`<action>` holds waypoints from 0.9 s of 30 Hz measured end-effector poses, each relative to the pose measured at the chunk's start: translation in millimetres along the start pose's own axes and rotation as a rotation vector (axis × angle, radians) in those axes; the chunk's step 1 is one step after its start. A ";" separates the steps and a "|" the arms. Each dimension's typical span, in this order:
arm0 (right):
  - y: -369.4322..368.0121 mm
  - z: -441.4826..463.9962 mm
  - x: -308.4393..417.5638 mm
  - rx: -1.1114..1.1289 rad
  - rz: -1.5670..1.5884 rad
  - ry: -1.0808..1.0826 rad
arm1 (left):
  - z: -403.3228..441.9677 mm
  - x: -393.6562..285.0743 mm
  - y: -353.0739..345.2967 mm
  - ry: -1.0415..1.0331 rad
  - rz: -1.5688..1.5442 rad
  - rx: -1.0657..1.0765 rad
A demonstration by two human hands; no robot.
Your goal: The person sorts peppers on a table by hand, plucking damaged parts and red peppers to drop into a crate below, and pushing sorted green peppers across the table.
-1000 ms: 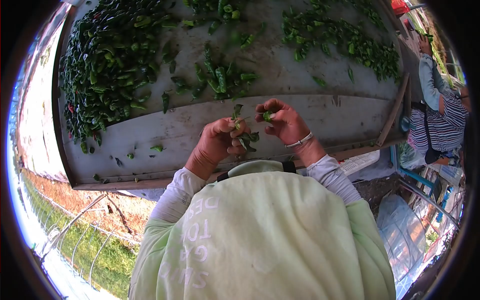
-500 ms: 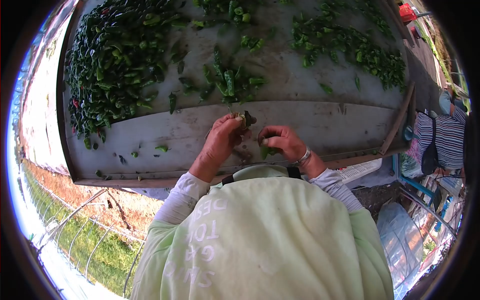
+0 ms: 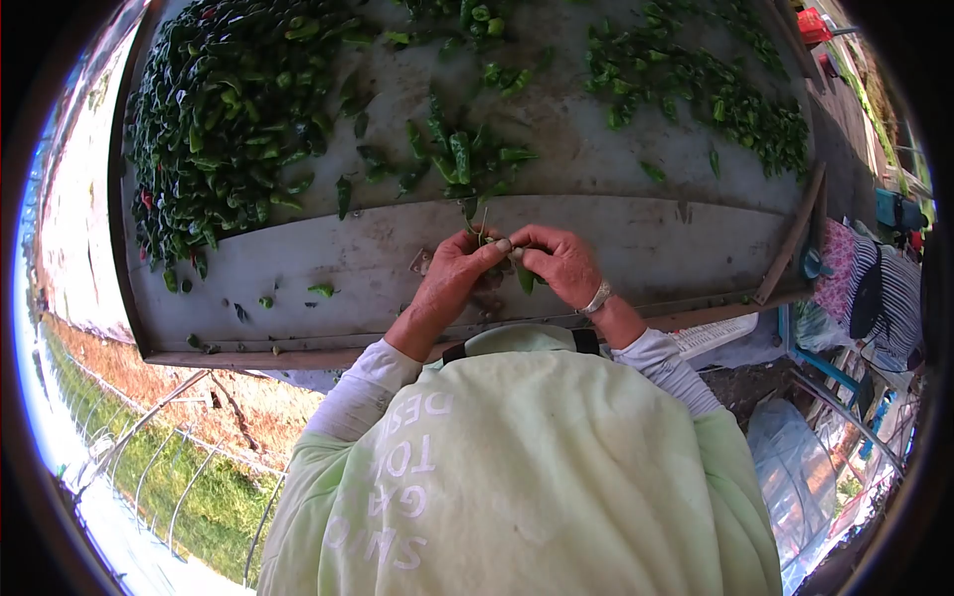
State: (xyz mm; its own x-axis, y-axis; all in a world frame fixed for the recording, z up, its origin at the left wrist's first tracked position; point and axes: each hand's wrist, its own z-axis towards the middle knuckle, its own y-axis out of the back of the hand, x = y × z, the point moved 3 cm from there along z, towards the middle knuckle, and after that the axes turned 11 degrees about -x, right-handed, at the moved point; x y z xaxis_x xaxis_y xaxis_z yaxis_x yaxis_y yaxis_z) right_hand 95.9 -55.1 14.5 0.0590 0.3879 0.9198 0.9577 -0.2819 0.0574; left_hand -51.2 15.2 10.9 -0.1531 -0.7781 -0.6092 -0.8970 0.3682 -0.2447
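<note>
Over the near strip of a grey sorting table (image 3: pixel 616 223), my two hands meet at the fingertips. My left hand (image 3: pixel 455 270) is closed on a green pepper, mostly hidden by the fingers, with a thin stem (image 3: pixel 484 223) poking up. My right hand (image 3: pixel 564 266), with a watch at the wrist, is closed too; a green pepper (image 3: pixel 526 278) hangs below its fingers. Its thumb and finger pinch close to the left fingertips, where the contact is too small to make out. Just beyond the hands lies a small cluster of green peppers (image 3: pixel 460 157).
A large heap of green peppers (image 3: pixel 229 119) covers the table's left side; a looser spread (image 3: pixel 696 84) lies at the right. A wooden rail (image 3: pixel 790 233) bounds the right end. Another person in striped clothing (image 3: pixel 884 298) is at the far right, near a blue metal frame (image 3: pixel 825 368).
My hands were apart and have come together at the fingertips. The left hand's pepper is now more hidden. At the right, the other person has shifted, showing more pink patterned cloth.
</note>
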 end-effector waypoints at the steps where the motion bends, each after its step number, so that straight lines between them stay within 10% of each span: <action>1: -3.2 -0.1 1.3 0.007 -0.001 0.004 | 5.0 4.7 4.4 -0.005 -0.003 -0.006; 11: -4.6 63.9 3.7 0.071 0.116 -0.014 | 20.8 -14.4 79.3 -0.275 -0.317 -0.154; 16: -33.4 121.1 5.2 0.023 -0.195 0.245 | 44.9 -50.7 115.8 -0.986 0.586 -0.736; 20: -0.6 143.5 -5.0 -0.097 0.147 -0.102 | 55.7 -50.1 121.6 -1.067 0.666 -0.759; 27: 87.0 160.1 -4.8 -0.513 0.175 0.118 | 51.5 -48.8 116.8 -1.183 0.707 -0.730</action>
State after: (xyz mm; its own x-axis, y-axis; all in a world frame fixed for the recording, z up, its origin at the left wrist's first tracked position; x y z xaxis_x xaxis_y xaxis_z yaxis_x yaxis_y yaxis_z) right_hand 224.0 59.0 -47.1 0.1447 0.2047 0.9681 0.6751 -0.7357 0.0547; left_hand -127.2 122.4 -26.8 -0.5287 0.3981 -0.7497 -0.8400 -0.1181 0.5296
